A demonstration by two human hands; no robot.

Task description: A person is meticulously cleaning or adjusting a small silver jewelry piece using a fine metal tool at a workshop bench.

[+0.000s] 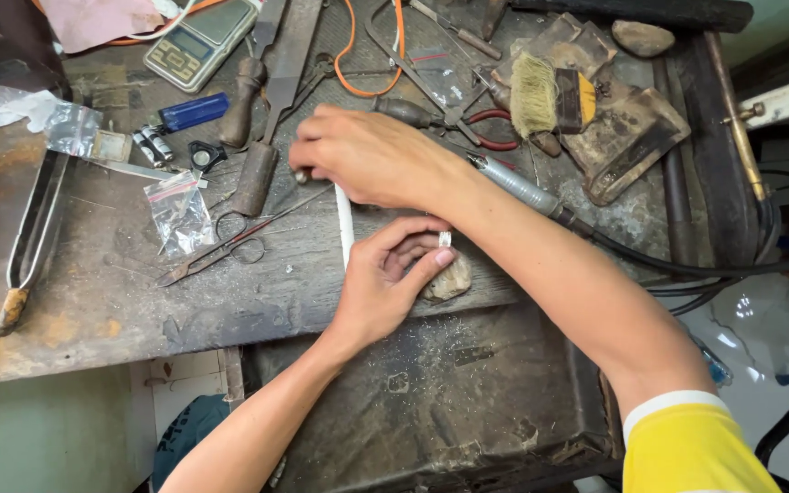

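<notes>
Left hand (385, 278) pinching a small silver ring (445, 239) against a worn peg (449, 281), right hand (372, 157) closed on what looks like a file (344, 224), cluttered workbench (93, 292)

Wearing a yellow short sleeve with a white band at its hem on the right arm; left arm showing bare.

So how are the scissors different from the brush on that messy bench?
The scissors are thin dark metal, while the brush is thick, with pale bristles and a yellow band. The scissors lie flat on the bench below the right hand, near the left hand; the brush rests on dark blocks up on the far side. Both are worn tools that neither hand is touching.
</notes>
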